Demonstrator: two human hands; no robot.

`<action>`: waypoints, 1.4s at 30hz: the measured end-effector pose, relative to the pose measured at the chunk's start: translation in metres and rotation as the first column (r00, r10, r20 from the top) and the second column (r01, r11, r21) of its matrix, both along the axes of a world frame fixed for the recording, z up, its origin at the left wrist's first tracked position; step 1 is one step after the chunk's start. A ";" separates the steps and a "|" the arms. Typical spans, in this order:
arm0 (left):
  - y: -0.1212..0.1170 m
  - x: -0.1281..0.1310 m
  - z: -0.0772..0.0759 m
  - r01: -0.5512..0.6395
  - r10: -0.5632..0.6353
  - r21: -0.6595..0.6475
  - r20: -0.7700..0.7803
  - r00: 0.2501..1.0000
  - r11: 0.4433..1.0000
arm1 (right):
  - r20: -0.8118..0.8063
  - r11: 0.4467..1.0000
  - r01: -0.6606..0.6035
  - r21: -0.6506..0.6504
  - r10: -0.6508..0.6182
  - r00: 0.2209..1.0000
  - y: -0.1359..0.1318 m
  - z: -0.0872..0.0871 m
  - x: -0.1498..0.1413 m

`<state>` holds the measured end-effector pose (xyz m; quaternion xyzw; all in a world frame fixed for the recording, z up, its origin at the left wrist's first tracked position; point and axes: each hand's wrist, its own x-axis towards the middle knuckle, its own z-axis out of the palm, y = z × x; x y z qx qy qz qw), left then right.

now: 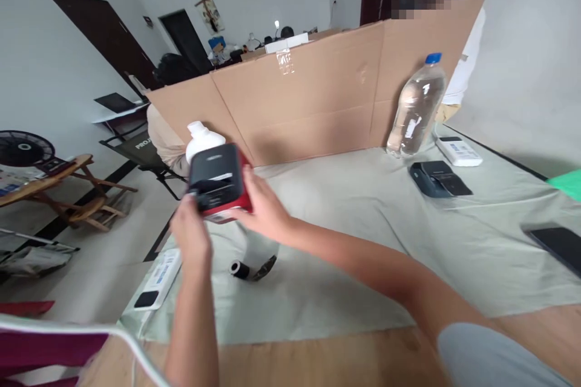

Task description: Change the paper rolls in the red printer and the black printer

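Note:
A boxy red device with a black top (216, 172), perhaps a small printer, is held up over the left part of the cloth. My left hand (190, 227) is closed around its near left corner. On the other side, my right hand (263, 202) grips the red right wall, with the thumb along the bottom edge. Just behind the device stands a white bottle (202, 138), its lower part hidden. Below my hands, a short black cylinder (239, 269) with a pale ring at its end lies beside a dark curved piece (265, 267).
A cardboard screen (313, 97) stands along the far side. Toward the right are a water bottle (417, 109), a white box-like device (459, 151), a dark wallet-like item (439, 179) and a phone (556, 245). Another white device (158, 278) with a cable lies front left. People sit beyond the screen.

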<state>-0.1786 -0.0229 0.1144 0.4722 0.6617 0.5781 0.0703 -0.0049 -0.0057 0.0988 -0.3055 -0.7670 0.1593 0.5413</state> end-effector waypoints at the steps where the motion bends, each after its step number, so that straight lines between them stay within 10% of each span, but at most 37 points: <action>1: -0.008 0.033 -0.004 0.027 -0.028 -0.038 -0.011 1.000 0.999 | -0.047 1.000 0.031 0.002 -0.031 0.998 -0.010 -0.009 0.031; 6: -0.021 0.169 -0.062 0.419 -0.411 -0.021 0.153 0.899 0.908 | -0.060 0.947 0.285 -0.148 -0.296 0.953 -0.049 -0.075 0.155; 10: -0.022 0.205 -0.106 0.504 -0.479 -0.065 0.223 0.849 0.861 | 0.030 0.902 0.354 -0.247 -0.358 0.933 -0.058 -0.113 0.193; 21: -0.029 0.191 -0.142 0.498 -0.481 -0.078 0.168 0.861 0.864 | 0.081 0.917 0.315 -0.245 -0.304 0.949 -0.057 -0.135 0.190; 30: -0.033 0.166 -0.133 0.528 -0.403 0.227 -0.428 0.809 0.818 | -0.011 0.888 0.299 -0.348 -0.323 0.946 -0.059 -0.143 0.200; 42: -0.027 0.166 -0.143 0.548 -0.497 0.142 -0.284 0.820 0.824 | 0.030 0.891 0.297 -0.344 -0.306 0.952 -0.063 -0.138 0.197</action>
